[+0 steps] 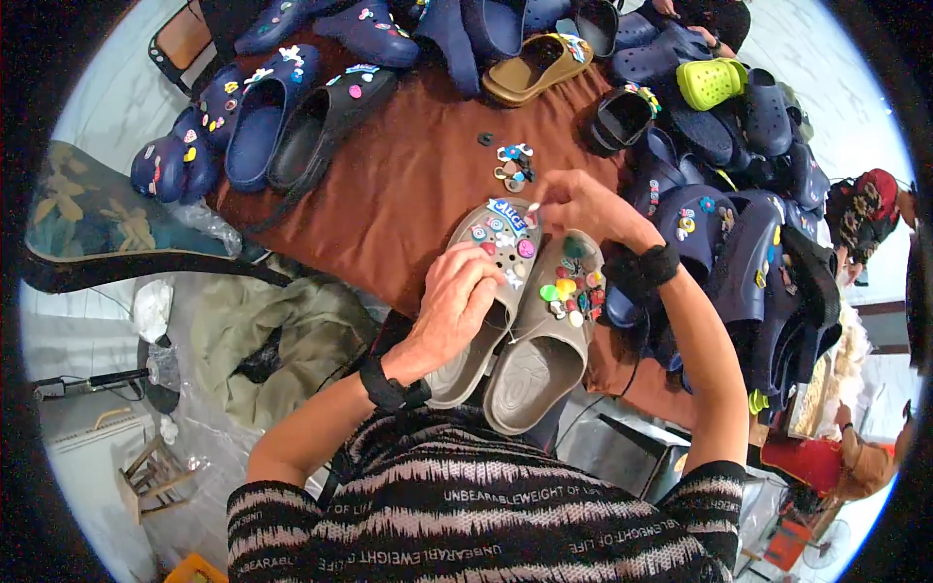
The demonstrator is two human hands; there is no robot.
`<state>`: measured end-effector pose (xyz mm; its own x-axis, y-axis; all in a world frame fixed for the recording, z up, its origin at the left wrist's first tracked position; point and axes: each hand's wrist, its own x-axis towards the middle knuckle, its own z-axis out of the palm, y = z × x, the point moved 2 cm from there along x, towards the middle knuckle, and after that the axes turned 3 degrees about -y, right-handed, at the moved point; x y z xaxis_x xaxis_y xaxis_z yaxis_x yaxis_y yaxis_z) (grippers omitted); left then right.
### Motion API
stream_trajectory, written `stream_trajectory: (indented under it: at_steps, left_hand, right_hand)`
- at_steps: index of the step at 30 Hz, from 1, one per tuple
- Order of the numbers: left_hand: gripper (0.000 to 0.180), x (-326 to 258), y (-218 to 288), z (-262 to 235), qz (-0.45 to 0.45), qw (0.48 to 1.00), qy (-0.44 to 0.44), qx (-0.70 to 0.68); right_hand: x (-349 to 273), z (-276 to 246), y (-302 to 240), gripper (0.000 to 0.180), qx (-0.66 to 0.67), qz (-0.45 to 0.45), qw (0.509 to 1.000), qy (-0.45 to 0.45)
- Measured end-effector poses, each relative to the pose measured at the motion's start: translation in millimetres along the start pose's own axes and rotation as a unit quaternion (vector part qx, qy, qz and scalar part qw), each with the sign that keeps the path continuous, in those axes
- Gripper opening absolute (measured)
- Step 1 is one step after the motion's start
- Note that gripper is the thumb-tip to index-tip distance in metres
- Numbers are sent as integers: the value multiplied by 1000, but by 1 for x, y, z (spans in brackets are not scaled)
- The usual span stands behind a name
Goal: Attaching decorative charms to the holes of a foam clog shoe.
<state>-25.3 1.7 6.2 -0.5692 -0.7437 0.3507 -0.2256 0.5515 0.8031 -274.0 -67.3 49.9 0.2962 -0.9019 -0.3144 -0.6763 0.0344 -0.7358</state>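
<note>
The left shoe (512,260) of a grey pair was in the middle of the frame, next to the right shoe (550,333). Both were long from bottom to top, with toes up and a bit to the right, and open heels down near the shirt (486,530).

The left hand (455,294) was on the left shoe, its fingers bent and close together over the side of the top. I can't tell how hard it pressed. The right hand (588,206) was up and to the right of that shoe's toe, so the toe lay just down and left of its fingertips. Its thumb and finger were close together and seemed to pinch a tiny white bit (533,207). The right hand was nearer the toe; the left was nearer the shoe's middle. Loose charms (513,167) lay above the toe on the brown cloth (389,185).

A blue tag (506,215) on the toe had big white letters that made a name. The black and pale shirt had rows of light capital letters. I saw no maker's mark I could read on the shoes.
</note>
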Motion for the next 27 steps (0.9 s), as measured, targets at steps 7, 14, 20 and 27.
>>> stream_trajectory:
  at_steps: [7, 14, 20, 27]
  left_hand:
    - [15, 0, -1, 1, 7, 1000, 4, 2]
    - [13, 0, -1, 0, 3, 1000, 7, -4]
    - [13, 0, -1, 0, 4, 1000, 8, -5]
    - [11, 0, -1, 2, 16, 999, 37, 12]
  right_hand:
    - [-8, 33, -34, 15, -10, -82, 988, -132]
    - [-13, 40, -44, 19, -128, -54, 987, -81]
    - [-16, 44, -43, 20, -136, -99, 984, -51]
    - [-16, 35, -42, 19, -76, -73, 993, -48]
